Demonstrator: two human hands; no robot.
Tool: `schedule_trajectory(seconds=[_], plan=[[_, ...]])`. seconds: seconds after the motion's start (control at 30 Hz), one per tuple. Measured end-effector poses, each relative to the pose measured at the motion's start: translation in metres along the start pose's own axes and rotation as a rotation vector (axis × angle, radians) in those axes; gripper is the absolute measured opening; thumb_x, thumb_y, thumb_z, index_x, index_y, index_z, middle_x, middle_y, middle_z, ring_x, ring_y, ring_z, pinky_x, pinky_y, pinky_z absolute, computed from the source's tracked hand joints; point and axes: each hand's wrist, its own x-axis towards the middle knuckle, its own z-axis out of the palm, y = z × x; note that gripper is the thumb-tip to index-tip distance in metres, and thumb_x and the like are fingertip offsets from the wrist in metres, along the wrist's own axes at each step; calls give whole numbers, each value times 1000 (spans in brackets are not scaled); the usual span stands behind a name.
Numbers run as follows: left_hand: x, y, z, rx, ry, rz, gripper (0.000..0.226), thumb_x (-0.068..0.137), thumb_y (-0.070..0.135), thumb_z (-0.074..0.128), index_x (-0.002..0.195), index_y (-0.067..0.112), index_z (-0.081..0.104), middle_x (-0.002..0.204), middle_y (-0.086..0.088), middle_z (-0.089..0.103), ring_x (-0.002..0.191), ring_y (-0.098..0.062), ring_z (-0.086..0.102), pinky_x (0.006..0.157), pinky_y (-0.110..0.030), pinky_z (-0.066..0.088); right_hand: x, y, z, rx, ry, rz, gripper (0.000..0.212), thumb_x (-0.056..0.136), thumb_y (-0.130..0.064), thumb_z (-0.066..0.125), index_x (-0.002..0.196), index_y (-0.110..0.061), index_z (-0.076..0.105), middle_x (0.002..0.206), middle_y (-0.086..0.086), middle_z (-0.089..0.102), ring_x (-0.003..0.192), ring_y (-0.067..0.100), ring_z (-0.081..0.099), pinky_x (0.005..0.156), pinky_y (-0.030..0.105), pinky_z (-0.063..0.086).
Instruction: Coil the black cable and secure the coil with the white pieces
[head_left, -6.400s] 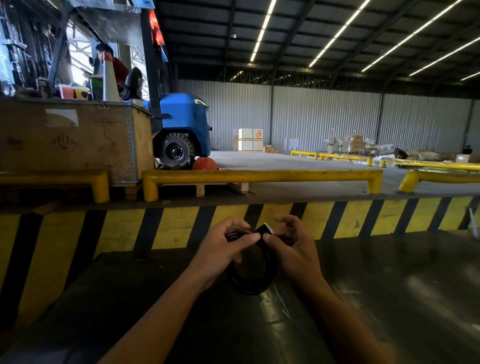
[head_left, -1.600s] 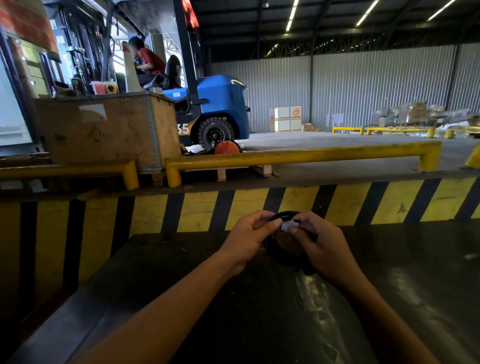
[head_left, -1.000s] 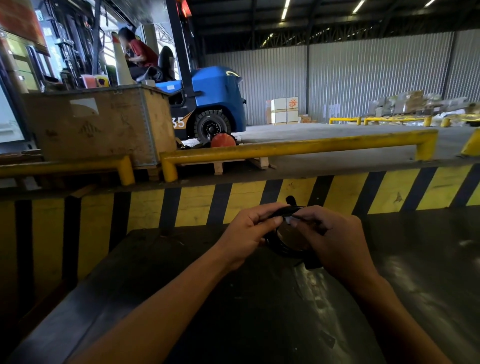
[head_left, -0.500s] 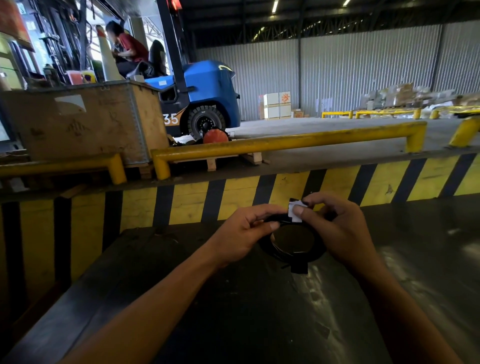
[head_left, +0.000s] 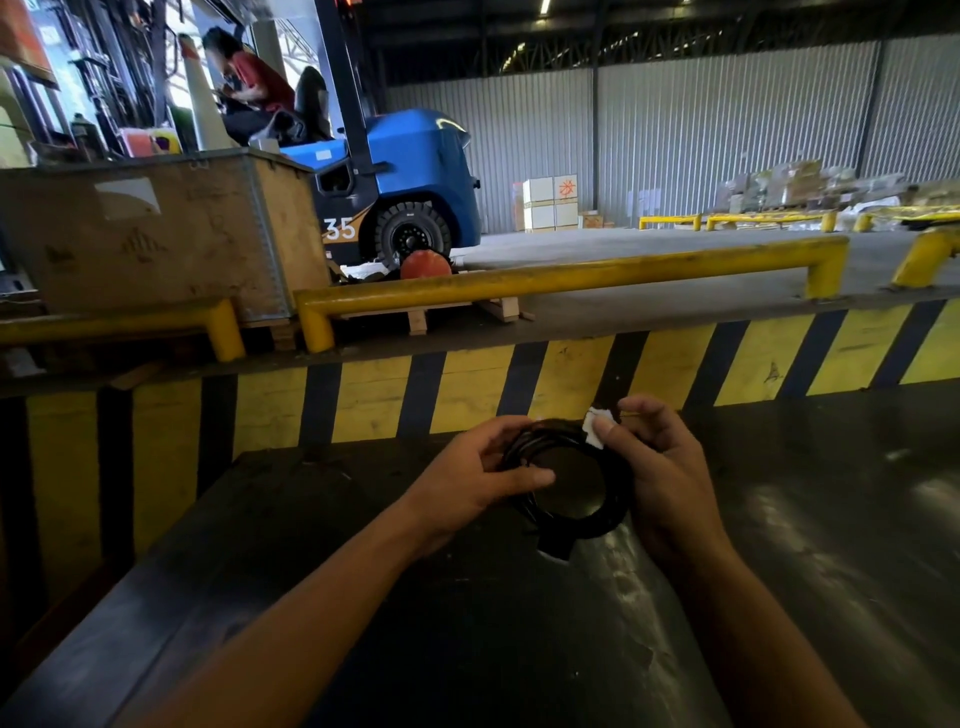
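Note:
The black cable (head_left: 597, 522) is wound into a round coil that I hold upright just above the dark table (head_left: 467, 623). My left hand (head_left: 478, 480) grips the coil's left side, thumb across its front. My right hand (head_left: 665, 467) holds the right side, and its thumb presses a small white piece (head_left: 594, 428) onto the coil's top right. A black plug end (head_left: 556, 543) sticks out at the bottom of the coil.
A yellow-and-black striped wall (head_left: 467, 395) rises behind the table. Beyond it are yellow guard rails (head_left: 571, 278), a wooden crate (head_left: 156, 234) and a blue forklift (head_left: 405, 182) with a person seated in it. Stacked boxes (head_left: 550, 202) stand far back.
The white piece has come up into view on the coil's top right under my right thumb. My left thumb has shifted down across the coil's front. The camera has tilted slightly.

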Motion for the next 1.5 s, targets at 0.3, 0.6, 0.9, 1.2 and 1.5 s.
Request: schedule_trajectory(seconds=[0.3,0.6,0.9,1.2,1.5], plan=[[-4,-48,10,-313,0,-347,31,81,16,67,112,14,62,101,-6,74,95,-22,70,68,-31,57,3,43,-5,84,210,193,18,82,-24,61,100,-30,61,106,1,64,96,22,64,72,36,57],[-7,-116,1,144,78,-613,25,92,17,57,117,18,55,109,-10,67,80,-23,72,63,-34,60,-23,116,-27,-501,-75,362,33,76,-14,71,94,-35,53,99,2,60,92,21,62,80,41,57],[-50,-226,26,329,80,-1016,37,86,10,66,120,3,54,119,-20,57,89,-30,67,59,-32,60,-106,245,-41,-596,6,811,39,70,-12,77,101,-15,54,103,14,62,95,32,62,86,51,53],[-70,-277,43,155,254,-1071,48,82,4,68,126,12,51,118,-11,55,102,-24,58,85,-39,56,-146,286,-48,-720,127,987,25,80,-16,68,103,-16,56,103,8,63,86,19,60,70,29,45],[-69,-286,44,134,284,-1031,59,85,21,66,137,15,40,134,-9,50,113,-22,53,94,-35,47,-131,262,-57,-977,-97,826,43,82,-29,66,120,-15,52,122,17,54,83,17,52,79,24,41]])
